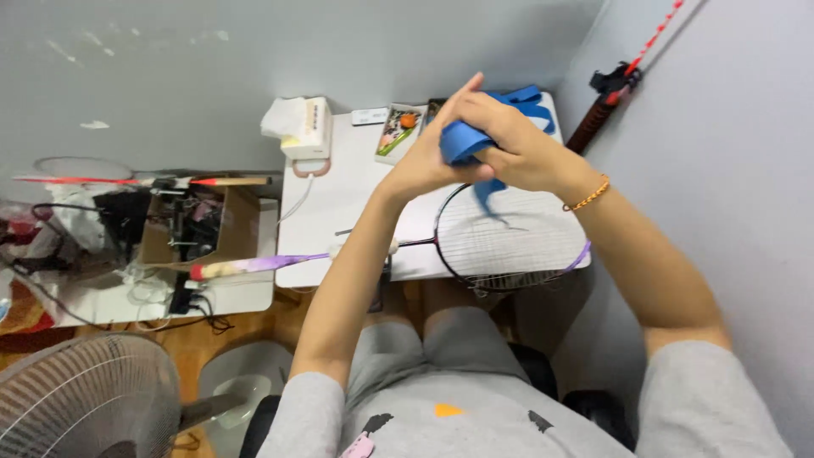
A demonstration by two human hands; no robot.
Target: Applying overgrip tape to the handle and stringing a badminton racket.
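Head view, centre top of the frame: both hands raised together above a white table (356, 182). Left hand (428, 157) pinched on a blue strip of grip tape (462, 140), fingers pointing up. Right hand (521, 148) closed around the same blue tape, loose ends trailing behind and below. Beneath, lying flat on the table, a dark-framed badminton racket with a purple handle (509, 242). Upper centre, a white tissue box (305, 127). Lower left corner, a grey fan (85, 394).
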